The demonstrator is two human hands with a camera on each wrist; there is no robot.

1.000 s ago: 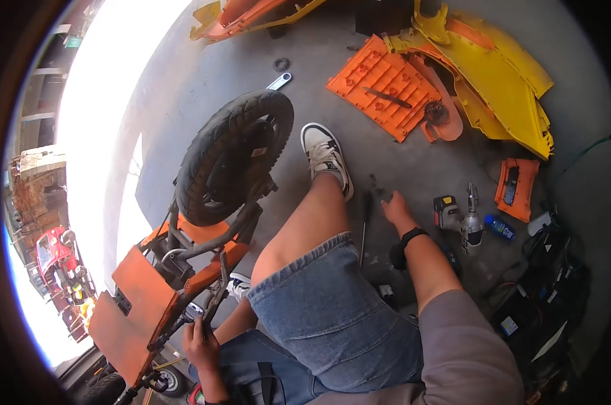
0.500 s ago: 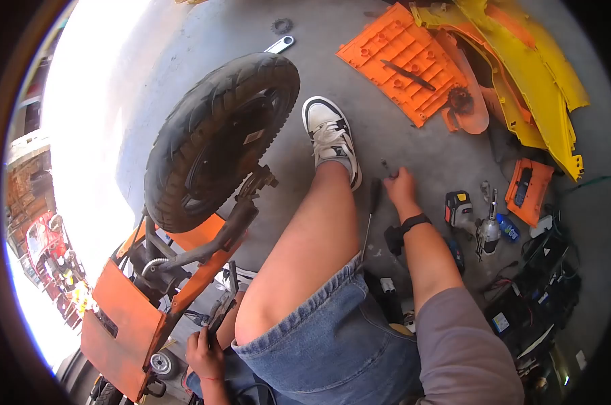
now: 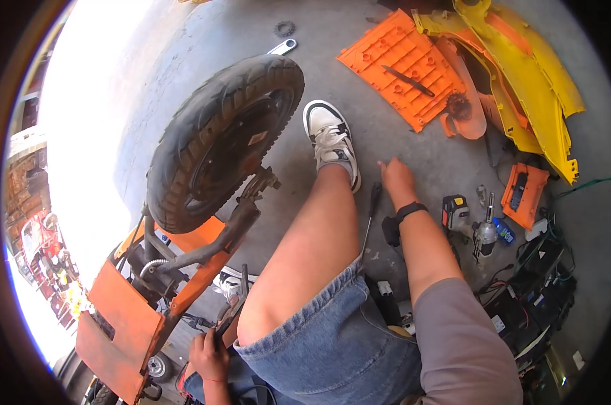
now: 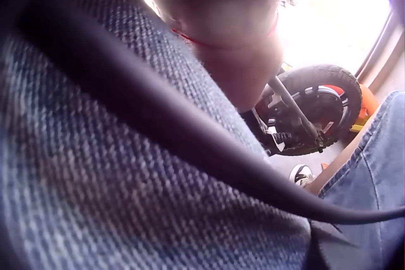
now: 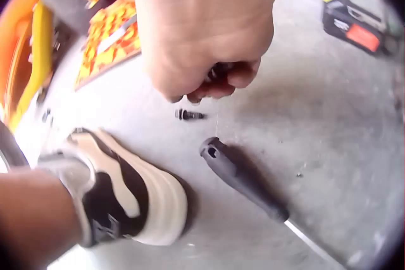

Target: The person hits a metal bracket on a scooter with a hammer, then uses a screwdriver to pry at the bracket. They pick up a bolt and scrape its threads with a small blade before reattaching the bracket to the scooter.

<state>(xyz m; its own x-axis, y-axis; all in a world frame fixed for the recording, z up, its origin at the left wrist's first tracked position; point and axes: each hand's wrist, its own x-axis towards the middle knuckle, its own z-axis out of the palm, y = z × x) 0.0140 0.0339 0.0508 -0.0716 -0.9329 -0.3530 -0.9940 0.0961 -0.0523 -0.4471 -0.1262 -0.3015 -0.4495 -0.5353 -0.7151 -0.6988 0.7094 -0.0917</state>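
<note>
My left hand (image 3: pixel 209 354) grips a long dark bar-like part (image 3: pixel 232 316) beside the bare knee, near the tipped orange-framed scooter. In the left wrist view, a black strap crosses the denim and my fingers are hidden. Low over the floor, my right hand (image 5: pixel 209 48) has its fingers curled, with a small dark metal piece (image 5: pixel 219 70) showing between them. Just below the fingertips a bolt (image 5: pixel 188 115) lies on the concrete. A black-handled screwdriver (image 5: pixel 243 178) lies close by, its shaft running toward the denim shorts in the head view.
The scooter's wheel (image 3: pixel 218 142) rises left of the shoe (image 3: pixel 329 135). Orange (image 3: pixel 403 71) and yellow panels (image 3: pixel 521 74) lie at the upper right. A cordless power tool (image 3: pixel 456 212), a blue bottle (image 3: pixel 503 231) and black parts (image 3: pixel 542 297) are at the right. A wrench (image 3: pixel 283 46) lies beyond the wheel.
The head view has tilted down and closer. My right hand has closed in over the small parts on the floor beside the screwdriver. My left hand keeps its grip on the dark part.
</note>
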